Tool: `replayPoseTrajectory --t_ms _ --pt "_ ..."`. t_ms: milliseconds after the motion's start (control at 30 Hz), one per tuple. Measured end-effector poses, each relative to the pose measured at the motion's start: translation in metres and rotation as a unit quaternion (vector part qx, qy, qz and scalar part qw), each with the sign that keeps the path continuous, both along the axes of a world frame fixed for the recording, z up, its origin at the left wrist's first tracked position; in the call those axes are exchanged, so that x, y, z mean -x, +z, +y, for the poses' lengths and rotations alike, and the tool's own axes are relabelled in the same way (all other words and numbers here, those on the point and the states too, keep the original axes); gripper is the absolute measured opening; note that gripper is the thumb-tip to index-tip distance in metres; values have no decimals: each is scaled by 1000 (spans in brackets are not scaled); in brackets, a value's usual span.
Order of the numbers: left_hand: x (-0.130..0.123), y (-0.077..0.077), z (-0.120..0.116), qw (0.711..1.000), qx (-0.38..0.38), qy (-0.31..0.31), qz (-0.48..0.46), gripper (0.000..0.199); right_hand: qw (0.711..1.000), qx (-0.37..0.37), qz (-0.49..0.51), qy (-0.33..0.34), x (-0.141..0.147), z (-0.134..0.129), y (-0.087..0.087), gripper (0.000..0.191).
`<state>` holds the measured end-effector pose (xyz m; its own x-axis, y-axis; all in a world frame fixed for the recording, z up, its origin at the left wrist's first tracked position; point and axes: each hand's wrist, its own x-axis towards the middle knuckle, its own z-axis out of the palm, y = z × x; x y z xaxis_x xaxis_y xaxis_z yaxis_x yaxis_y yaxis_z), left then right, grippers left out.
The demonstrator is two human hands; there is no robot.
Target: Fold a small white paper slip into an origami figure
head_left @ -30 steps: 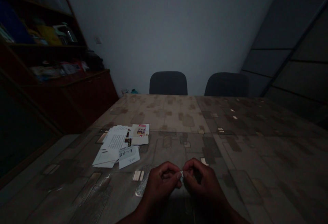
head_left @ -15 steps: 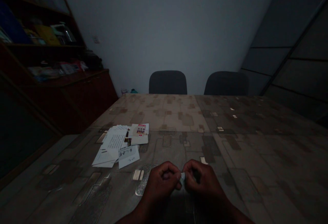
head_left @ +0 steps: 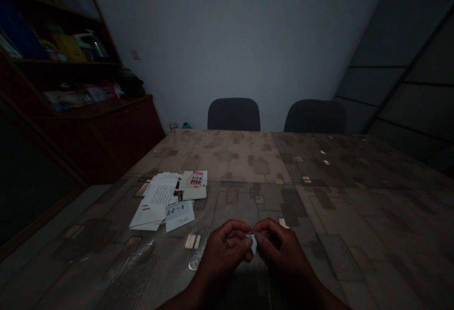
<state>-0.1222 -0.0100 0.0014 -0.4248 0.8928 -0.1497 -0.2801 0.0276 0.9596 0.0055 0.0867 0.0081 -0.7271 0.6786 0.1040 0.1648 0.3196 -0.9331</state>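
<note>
Pale scrap [head_left: 253, 244] more visible between both hands' fingertips [head_left: 247, 243]

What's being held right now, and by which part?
The left hand and right hand pinch a small pale scrap, probably paper, apparently near its upper edge.

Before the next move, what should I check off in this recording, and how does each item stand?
1. Left hand's grip on the small pale piece: ok, pinched at the fingertips.
2. Right hand's grip on it: ok, fingertips at its other side.
3. Full view of the piece: not ok, fingers cover part of it.
4. Piece folded or single-layered: cannot tell, too small and dark.
5. Loose papers apart from both hands: ok, lying farther left on the table.
</note>
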Motion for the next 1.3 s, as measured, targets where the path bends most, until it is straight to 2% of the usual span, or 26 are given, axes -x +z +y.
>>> replayPoseTrajectory --t_ms 267,533,667,767,933,1067,1200,1300 --pt "-3 -3 1 999 12 12 28 23 1000 -1 13 -16 -1 1 -4 19" --pt "-3 -2 0 999 3 20 47 23 999 18 31 -30 -1 1 -6 22" --pt "-5 2 1 998 -18 35 55 15 996 65 63 -1 0 -3 -5 26" --pt "-6 1 2 997 -29 45 49 17 992 92 83 20 1 -5 -2 28" --pt "-6 -3 2 996 -12 68 64 22 995 63 73 7 1 -6 0 24" --pt "-4 -2 2 983 -12 74 167 20 998 25 29 -43 4 -8 -2 20" --pt "-2 -2 0 943 -47 76 322 24 997 32 2 -76 11 -10 -5 14" --pt "0 -3 -1 914 -78 94 387 27 996 41 -9 -77 15 -9 -7 13"
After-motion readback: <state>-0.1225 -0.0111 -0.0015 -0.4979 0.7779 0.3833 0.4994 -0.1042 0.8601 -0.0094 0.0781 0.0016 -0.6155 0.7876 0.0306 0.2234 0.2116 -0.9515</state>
